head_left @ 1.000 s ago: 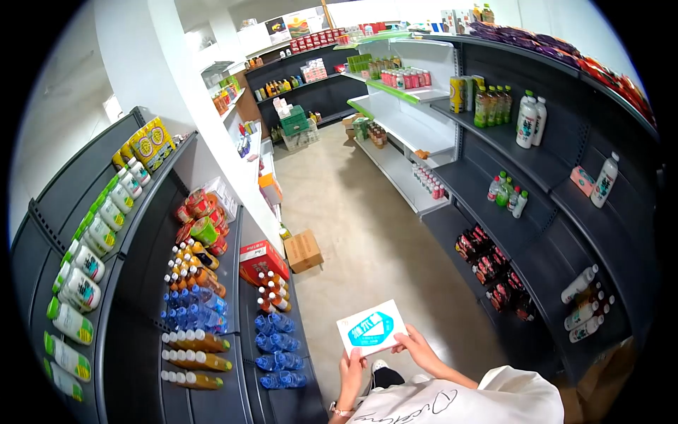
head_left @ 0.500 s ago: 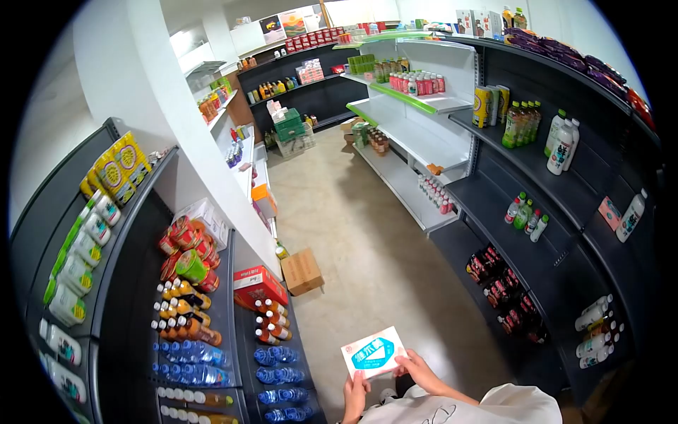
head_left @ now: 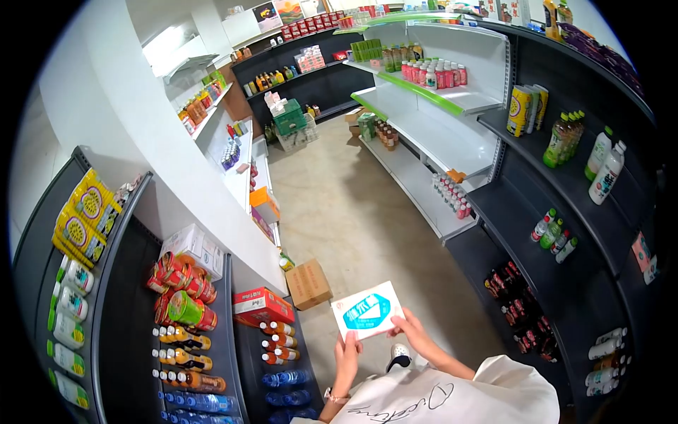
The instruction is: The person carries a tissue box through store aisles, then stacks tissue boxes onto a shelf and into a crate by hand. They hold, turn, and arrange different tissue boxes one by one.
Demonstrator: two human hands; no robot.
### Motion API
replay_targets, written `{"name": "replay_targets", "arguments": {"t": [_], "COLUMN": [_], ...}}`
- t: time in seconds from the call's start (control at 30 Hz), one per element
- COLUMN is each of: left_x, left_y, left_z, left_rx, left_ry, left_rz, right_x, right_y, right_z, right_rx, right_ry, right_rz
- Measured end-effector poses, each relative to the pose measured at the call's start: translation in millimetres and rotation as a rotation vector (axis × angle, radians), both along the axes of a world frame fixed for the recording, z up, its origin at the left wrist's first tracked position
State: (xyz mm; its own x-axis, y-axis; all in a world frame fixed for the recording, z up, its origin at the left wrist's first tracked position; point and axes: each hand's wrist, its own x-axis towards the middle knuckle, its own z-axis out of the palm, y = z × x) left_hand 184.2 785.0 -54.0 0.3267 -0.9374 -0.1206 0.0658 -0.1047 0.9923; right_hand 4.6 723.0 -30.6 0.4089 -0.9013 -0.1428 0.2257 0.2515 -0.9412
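White-and-turquoise carton (head_left: 366, 311) tilts at the lower center of the frame, left hand (head_left: 346, 362) and right hand (head_left: 417, 338) gripping its near corners between thumbs and fingers; a slack thumb could, potentially, tip it onto the floor (head_left: 332, 205).

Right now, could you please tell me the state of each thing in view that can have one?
White box: held, printed face up; looks shut.
Left grip: closed on its near edge.
Right grip: closed on its right side.
Cardboard box: on the floor, top looks shut.
Red box: on a shelf, looks shut.
Green crate: stacked on a pale crate.
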Motion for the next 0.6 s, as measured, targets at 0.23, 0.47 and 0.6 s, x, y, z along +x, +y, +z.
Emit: {"name": "replay_targets", "arguments": {"t": [0.23, 0.47, 0.6], "left_x": [2, 15, 42], "left_y": [-112, -206, -284], "left_z": [20, 0, 8], "left_rx": [0.142, 0.268, 0.226], "left_ry": [0.240, 0.716, 0.747], "left_rz": [0.001, -0.075, -0.160], "right_x": [8, 31, 59], "right_y": [-100, -182, -259], "right_z": [9, -17, -17], "right_rx": [0.263, 0.459, 0.411], "right_ry": [-0.203, -0.306, -0.326], "right_rz": [0.008, -0.061, -0.126]}}
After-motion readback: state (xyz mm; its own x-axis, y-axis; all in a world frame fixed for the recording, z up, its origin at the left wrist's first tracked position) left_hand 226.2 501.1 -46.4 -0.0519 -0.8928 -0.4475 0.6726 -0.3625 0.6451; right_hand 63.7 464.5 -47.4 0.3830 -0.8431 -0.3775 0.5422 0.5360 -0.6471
